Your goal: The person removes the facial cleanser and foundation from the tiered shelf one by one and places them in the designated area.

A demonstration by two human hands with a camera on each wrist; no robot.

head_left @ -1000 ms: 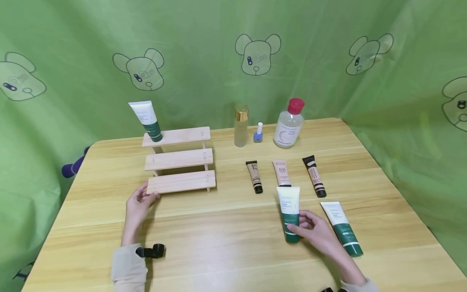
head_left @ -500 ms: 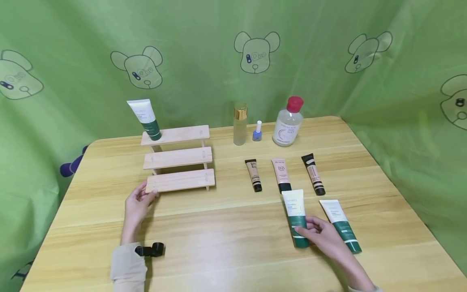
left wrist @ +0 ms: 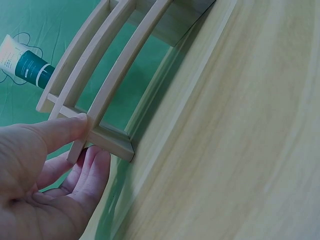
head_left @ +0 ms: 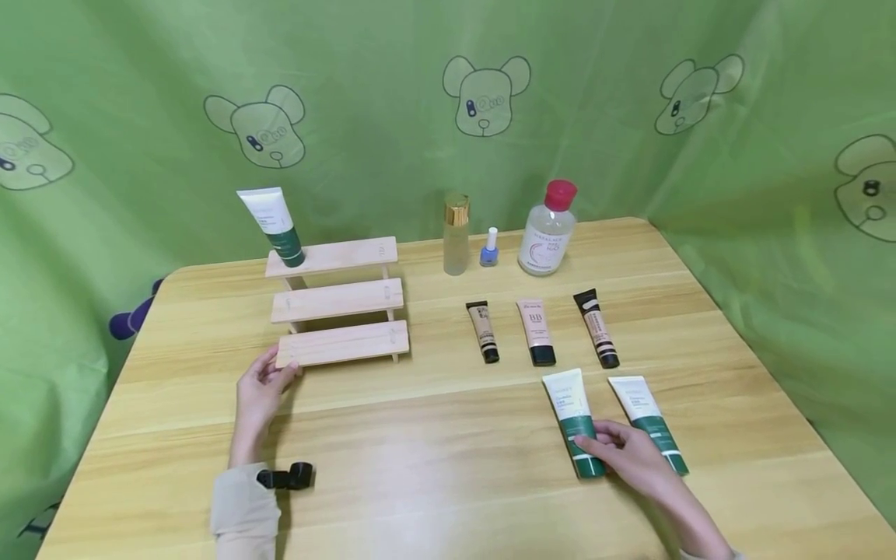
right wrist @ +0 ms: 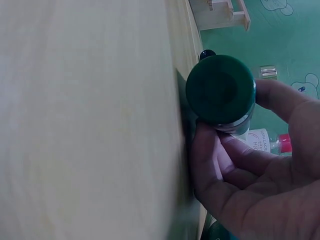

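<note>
My left hand pinches the left end of the lowest tier of a three-tier wooden display stand; in the left wrist view the thumb lies on top of the board and fingers curl beneath it. A white and green squeeze tube is in my right hand, its white end pointing away from me. The right wrist view shows the tube's green cap end-on, between thumb and fingers, close over the table. Another matching tube lies just right of it, partly behind the hand. A third tube stands on the top tier's left end.
Small cosmetic tubes lie in a row: a beige one, a pink BB tube and a black-ended one. Behind stand a gold-capped bottle, blue nail polish and a red-capped bottle. A green curtain hangs behind the table.
My right hand has moved the held tube rightward and slightly toward me, beside the matching tube, uncovering the pink tube's black cap. My left hand keeps its place on the stand.
</note>
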